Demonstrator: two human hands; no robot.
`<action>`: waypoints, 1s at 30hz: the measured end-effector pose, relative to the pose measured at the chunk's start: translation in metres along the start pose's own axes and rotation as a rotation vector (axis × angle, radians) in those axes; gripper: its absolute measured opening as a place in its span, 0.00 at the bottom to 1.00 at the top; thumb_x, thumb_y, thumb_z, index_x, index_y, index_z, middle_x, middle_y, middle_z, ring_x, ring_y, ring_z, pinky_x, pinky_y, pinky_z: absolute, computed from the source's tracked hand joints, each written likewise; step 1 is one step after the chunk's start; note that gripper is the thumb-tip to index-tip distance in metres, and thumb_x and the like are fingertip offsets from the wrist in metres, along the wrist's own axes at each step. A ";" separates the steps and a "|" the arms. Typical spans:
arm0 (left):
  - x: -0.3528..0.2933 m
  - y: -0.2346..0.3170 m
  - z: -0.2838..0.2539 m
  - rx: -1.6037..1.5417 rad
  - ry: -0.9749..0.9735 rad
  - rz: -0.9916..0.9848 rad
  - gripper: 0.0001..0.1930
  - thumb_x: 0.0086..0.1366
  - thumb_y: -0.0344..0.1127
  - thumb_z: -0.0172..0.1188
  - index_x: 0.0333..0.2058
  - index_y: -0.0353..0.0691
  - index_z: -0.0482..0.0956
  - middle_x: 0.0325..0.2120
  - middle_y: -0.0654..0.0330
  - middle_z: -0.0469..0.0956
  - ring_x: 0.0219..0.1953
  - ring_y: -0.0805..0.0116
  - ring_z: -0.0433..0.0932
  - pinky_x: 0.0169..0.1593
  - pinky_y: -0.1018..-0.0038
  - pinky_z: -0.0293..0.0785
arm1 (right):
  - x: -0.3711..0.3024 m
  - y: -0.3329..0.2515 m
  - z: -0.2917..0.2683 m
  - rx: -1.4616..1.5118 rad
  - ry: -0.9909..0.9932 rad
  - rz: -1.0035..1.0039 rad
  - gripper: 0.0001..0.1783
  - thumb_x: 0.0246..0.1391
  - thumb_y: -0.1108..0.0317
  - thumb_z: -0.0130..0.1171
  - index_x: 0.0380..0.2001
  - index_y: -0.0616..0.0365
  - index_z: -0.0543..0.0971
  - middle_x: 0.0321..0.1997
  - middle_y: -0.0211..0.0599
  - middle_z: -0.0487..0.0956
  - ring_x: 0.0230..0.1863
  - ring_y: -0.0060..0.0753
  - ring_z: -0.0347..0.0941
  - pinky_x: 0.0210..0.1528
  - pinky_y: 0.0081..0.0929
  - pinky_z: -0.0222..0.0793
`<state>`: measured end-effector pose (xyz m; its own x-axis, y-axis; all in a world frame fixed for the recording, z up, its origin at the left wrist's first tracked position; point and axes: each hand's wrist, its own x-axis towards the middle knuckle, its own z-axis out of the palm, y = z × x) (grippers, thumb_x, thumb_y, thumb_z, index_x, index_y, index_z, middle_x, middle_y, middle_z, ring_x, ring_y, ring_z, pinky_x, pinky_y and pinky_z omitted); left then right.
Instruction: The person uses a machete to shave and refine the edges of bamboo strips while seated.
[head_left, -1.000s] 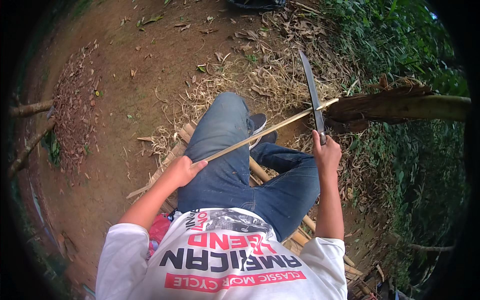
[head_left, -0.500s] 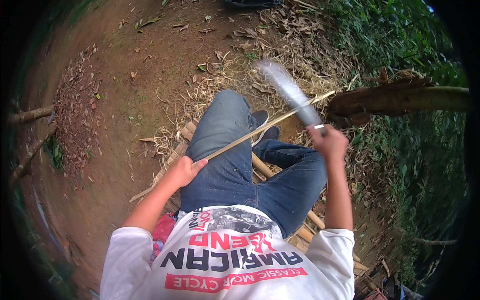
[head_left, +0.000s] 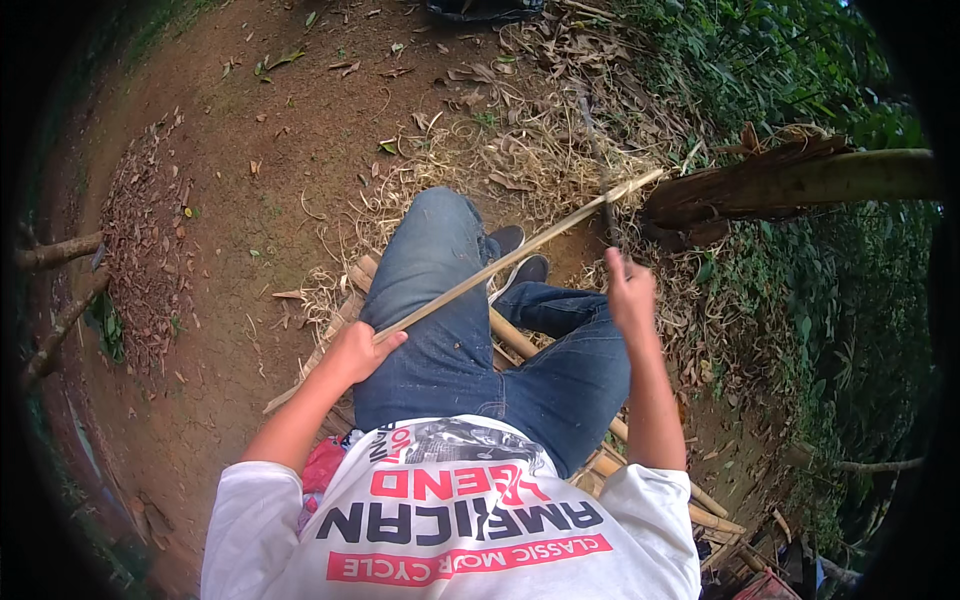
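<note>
A long pale bamboo strip (head_left: 500, 266) slants from beside my left forearm, over my left thigh, to a raised far end at the right. My left hand (head_left: 362, 352) is closed round it above that thigh, thumb along the strip. In my right hand (head_left: 632, 298) is the handle of a machete, held in front of my right knee. The machete's blade (head_left: 598, 150) appears almost edge-on as a thin dark line pointing away from me. It crosses the strip near its far end; whether it touches the strip I cannot tell.
I sit on a seat of bamboo poles (head_left: 515, 335). Curly shavings (head_left: 470, 150) and dry leaves litter the soil ahead. A thick trunk (head_left: 800, 185) juts in from the right, beside green plants (head_left: 840, 290). Branches (head_left: 62, 252) stand at far left.
The machete has turned from showing its broad, blurred blade to nearly edge-on. My right hand has shifted slightly left and down. My left hand keeps its grip on the strip.
</note>
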<state>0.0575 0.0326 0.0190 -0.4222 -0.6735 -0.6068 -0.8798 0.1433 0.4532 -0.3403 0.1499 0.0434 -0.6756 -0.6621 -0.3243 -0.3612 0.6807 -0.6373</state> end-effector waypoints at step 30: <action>0.007 0.014 -0.009 0.005 -0.107 -0.098 0.42 0.57 0.69 0.55 0.17 0.23 0.74 0.16 0.35 0.73 0.26 0.39 0.77 0.32 0.56 0.72 | -0.016 -0.001 0.021 -0.375 0.168 -0.487 0.33 0.53 0.36 0.55 0.11 0.53 0.69 0.11 0.34 0.71 0.12 0.35 0.69 0.17 0.32 0.65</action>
<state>0.0437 0.0235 0.0266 -0.3546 -0.6034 -0.7143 -0.9191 0.0844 0.3850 -0.3154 0.1535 0.0350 -0.4580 -0.8858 0.0748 -0.8323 0.3977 -0.3862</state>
